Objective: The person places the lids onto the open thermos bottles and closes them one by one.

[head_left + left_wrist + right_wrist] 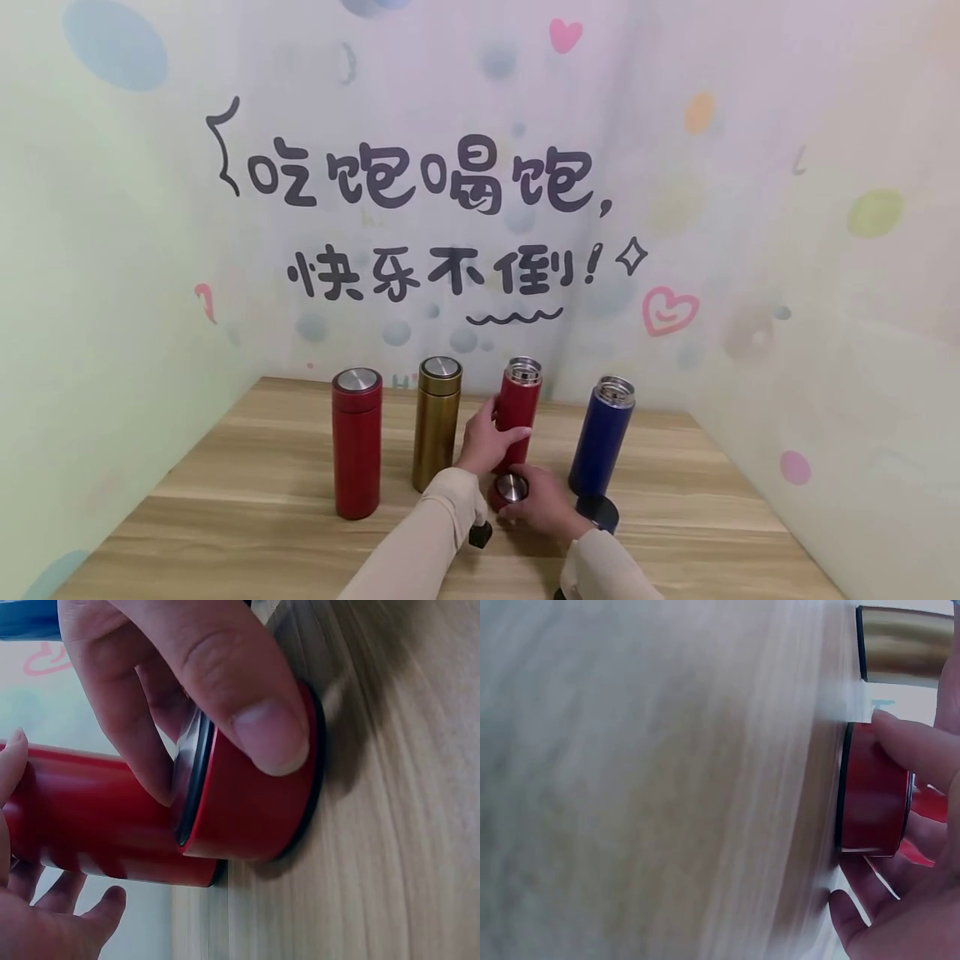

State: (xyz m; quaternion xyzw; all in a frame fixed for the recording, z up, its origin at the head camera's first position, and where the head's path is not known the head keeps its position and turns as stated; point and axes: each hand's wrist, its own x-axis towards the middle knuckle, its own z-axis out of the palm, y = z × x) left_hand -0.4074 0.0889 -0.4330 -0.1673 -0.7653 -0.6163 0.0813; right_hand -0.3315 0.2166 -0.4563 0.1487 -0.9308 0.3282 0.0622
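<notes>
Worktop [262,500] is spreading in front of me, and on it my left hand [486,440] is gripping the open red flask [519,408], with the thumb lying across the front and the fingers going around its other side. This flask is standing upright, its silver neck showing bare at the top. My right hand [553,504] is clamping the red lid [512,489] between the thumb and the fingers. The lid is sitting low, just in front of the flask's foot, its silver top facing up and its black rim facing the wood. I am not able to tell whether this rim is fully touching the surface. My two hands are working near each other, the left one higher, the right one lower.

To the left, the gold flask [437,433] is standing with its lid on, and farther left the bigger red flask [357,458] is also wearing its lid. To the right, the blue flask [600,437] is standing without a lid, and a dark lid [602,510] is lying just before it, close by my right wrist. Behind everything, the pale wall [300,92] is showing dark writing [397,277].
</notes>
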